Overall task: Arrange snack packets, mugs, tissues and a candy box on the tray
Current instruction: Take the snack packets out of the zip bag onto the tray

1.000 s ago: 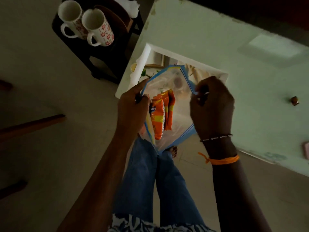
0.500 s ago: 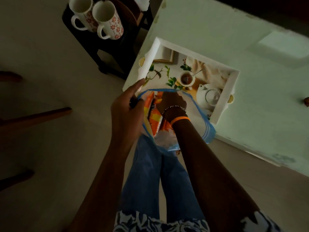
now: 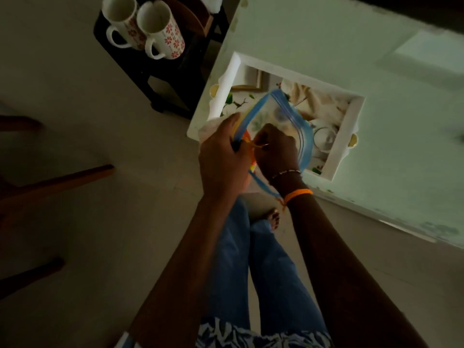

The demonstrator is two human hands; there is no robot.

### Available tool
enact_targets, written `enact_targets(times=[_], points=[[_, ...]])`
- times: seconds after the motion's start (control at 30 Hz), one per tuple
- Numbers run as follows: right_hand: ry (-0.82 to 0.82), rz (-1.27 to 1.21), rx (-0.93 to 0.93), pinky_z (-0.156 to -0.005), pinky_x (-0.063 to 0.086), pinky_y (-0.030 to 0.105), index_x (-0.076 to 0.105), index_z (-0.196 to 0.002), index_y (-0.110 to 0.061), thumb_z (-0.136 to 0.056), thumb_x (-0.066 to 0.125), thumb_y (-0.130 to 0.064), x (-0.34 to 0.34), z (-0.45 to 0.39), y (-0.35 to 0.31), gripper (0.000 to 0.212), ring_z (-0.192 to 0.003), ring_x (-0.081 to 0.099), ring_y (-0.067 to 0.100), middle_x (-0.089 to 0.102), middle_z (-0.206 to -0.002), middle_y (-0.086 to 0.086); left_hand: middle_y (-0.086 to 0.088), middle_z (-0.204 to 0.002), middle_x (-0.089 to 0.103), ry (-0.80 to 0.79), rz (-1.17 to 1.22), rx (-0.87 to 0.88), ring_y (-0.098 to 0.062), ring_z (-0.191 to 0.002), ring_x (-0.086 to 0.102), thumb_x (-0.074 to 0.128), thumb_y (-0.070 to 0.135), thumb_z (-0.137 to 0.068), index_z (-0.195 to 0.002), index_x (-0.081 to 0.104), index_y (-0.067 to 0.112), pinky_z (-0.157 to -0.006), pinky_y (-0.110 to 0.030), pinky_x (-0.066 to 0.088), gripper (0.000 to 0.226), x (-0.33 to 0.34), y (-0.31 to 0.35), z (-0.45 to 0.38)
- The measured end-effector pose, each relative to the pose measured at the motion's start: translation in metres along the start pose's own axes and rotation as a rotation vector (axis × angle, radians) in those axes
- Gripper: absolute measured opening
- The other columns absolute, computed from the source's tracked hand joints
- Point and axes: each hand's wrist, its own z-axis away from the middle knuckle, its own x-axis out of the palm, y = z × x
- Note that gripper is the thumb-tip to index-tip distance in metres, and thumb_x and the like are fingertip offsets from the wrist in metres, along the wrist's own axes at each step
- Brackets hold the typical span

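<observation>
I hold a clear zip bag (image 3: 278, 114) with a blue rim over the near corner of the white tray (image 3: 350, 131). My left hand (image 3: 221, 156) grips the bag's left rim. My right hand (image 3: 275, 149) is inside the bag, fingers curled on the orange snack packets (image 3: 247, 138), which are mostly hidden. The tray has a printed tea-set picture on its floor and sits on the pale green table (image 3: 376, 71). Two white mugs with red flowers (image 3: 160, 31) stand side by side on a dark stool (image 3: 150, 71) at the upper left.
A white tissue (image 3: 213, 1) and a brown wooden item lie on the stool behind the mugs. Wooden chair legs (image 3: 57, 182) are at the left. My legs in blue jeans (image 3: 251, 272) are below, on a pale floor.
My right hand let go of the bag's right rim and went into the bag to the orange packets. The bag has moved up over the tray's near corner.
</observation>
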Motion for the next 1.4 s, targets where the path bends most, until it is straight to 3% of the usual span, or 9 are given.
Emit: enact_targets(times=[0.17,0.3,0.6,0.87,0.97,1.03,1.1,1.27,1.4], points=[[0.32,-0.26,0.062,-0.063,0.05,0.013,0.062,-0.079,-0.003,-0.073,0.065,0.003,-0.059,0.018,0.042,0.01,-0.065,0.061,-0.006,0.065,-0.074,0.006,-0.014,-0.11,0.068,-0.066,-0.071,0.039,-0.02,-0.096,0.064,0.058,0.012,-0.081,-0.134,0.045,0.01,-0.076,-0.007,0.028,0.054,0.034,0.012,0.0],[0.464,-0.588,0.247,-0.066,0.058,0.035,0.05,-0.069,-0.018,-0.076,0.062,0.008,-0.101,0.032,0.082,0.03,-0.066,0.063,0.011,0.059,-0.069,0.007,-0.015,-0.119,0.065,-0.101,-0.147,0.049,-0.025,-0.106,0.061,0.054,0.014,-0.086,-0.138,0.038,0.011,-0.081,-0.012,0.028,0.054,0.055,0.014,0.001],[0.732,-0.772,0.353,-0.066,0.061,0.03,0.05,-0.074,-0.019,-0.083,0.057,0.006,-0.128,0.05,0.14,0.027,-0.079,0.065,0.02,0.059,-0.078,0.007,-0.015,-0.12,0.064,-0.084,-0.225,0.086,-0.026,-0.112,0.059,0.053,0.022,-0.089,-0.137,0.041,0.012,-0.085,-0.022,0.039,0.05,0.072,0.009,0.006],[0.508,-0.524,0.511,-0.077,0.056,0.046,0.05,-0.075,-0.014,-0.08,0.059,0.007,-0.074,0.024,0.173,0.024,-0.089,0.063,0.032,0.062,-0.085,0.02,-0.016,-0.122,0.063,-0.065,-0.187,0.117,-0.014,-0.105,0.054,0.052,0.015,-0.089,-0.135,0.044,0.009,-0.079,-0.004,0.023,0.047,0.066,0.001,0.016],[0.481,-0.384,0.569,-0.08,0.052,0.029,0.055,-0.099,0.004,-0.077,0.063,0.003,-0.06,0.023,0.186,0.023,-0.104,0.061,0.033,0.063,-0.109,0.026,-0.013,-0.125,0.061,-0.048,-0.164,0.099,-0.012,-0.109,0.054,0.05,0.016,-0.091,-0.136,0.044,0.011,-0.079,-0.006,0.027,0.046,0.057,-0.006,0.02],[0.424,-0.394,0.586,-0.079,0.049,0.014,0.051,-0.112,0.004,-0.079,0.065,-0.002,-0.058,0.028,0.188,0.036,-0.109,0.058,0.027,0.058,-0.122,0.021,-0.005,-0.117,0.062,-0.05,-0.133,0.1,0.014,-0.096,0.048,0.048,0.016,-0.093,-0.135,0.043,0.01,-0.078,0.001,0.029,0.043,0.052,-0.012,0.022],[0.368,-0.292,0.584,-0.095,0.047,0.03,0.045,-0.123,0.001,-0.08,0.066,-0.006,-0.06,0.033,0.181,0.048,-0.117,0.053,0.029,0.052,-0.132,0.017,0.004,-0.101,0.055,-0.044,-0.089,0.104,0.031,-0.085,0.034,0.048,0.014,-0.093,-0.133,0.045,0.005,-0.07,0.011,0.026,0.041,0.048,-0.017,0.023],[0.537,-0.196,0.239,-0.078,0.054,0.027,0.058,-0.101,0.002,-0.082,0.061,-0.004,-0.072,0.041,0.109,0.02,-0.088,0.061,0.024,0.064,-0.103,0.018,-0.011,-0.129,0.058,0.007,-0.103,0.025,-0.008,-0.109,0.052,0.046,0.024,-0.095,-0.134,0.047,0.013,-0.079,-0.006,0.034,0.041,0.032,-0.027,0.02],[0.074,-0.169,-0.118,-0.067,0.049,0.019,0.065,-0.084,-0.002,-0.085,0.057,-0.01,-0.049,0.042,0.027,0.011,-0.072,0.062,0.017,0.069,-0.081,0.008,-0.015,-0.119,0.064,0.091,-0.082,0.012,-0.022,-0.104,0.061,0.042,0.029,-0.094,-0.131,0.05,0.013,-0.08,-0.029,0.046,0.041,0.012,-0.033,0.019]])
